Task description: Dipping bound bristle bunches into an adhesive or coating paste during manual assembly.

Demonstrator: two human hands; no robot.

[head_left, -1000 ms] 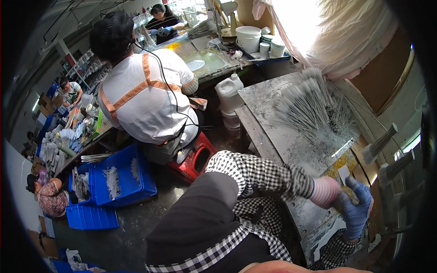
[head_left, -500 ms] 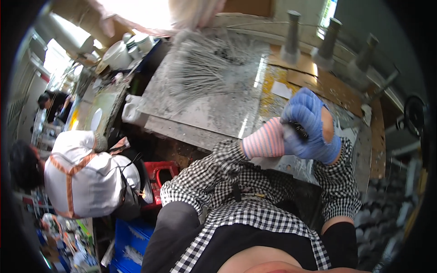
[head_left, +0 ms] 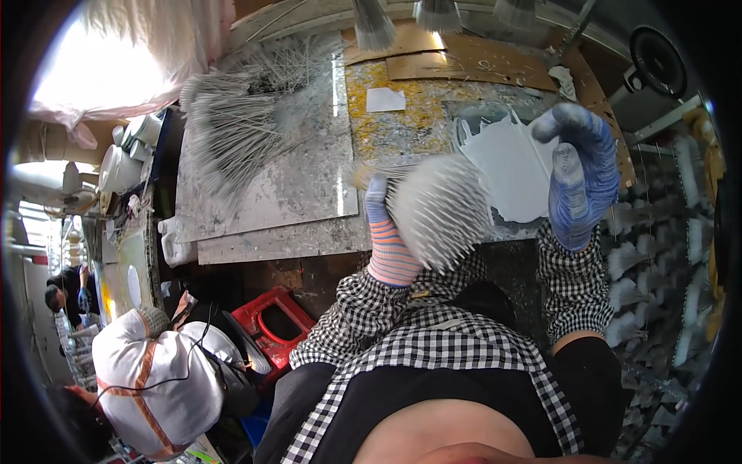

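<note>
My left hand (head_left: 388, 246), in a pink-striped glove with blue fingertips, is closed around a bundle of thin sticks (head_left: 444, 207). The whitish stick ends fan out toward me, and the tan other ends point left over the table. Off to the right, my right hand (head_left: 583, 178) in a blue glove is raised with nothing in it, thumb and fingers curved apart. Beside it lies a wet-looking white patch (head_left: 510, 174) on the table's right part. A large spread of similar grey-white sticks (head_left: 232, 131) rests on the table's left side.
The paint-spattered table (head_left: 270, 224) also bears a small white card (head_left: 385, 100) and brown cardboard strips (head_left: 471, 66). Upright bundles (head_left: 373, 27) stand along the back. A red plastic stool (head_left: 274, 329) and another person in white (head_left: 166, 379) are at my left. Racks of whitish bundles (head_left: 630, 286) stand right.
My hands, together half a second ago, are now apart. The right has let go and risen, while the left holds the stick bundle. The view has swung right, showing more of the white patch.
</note>
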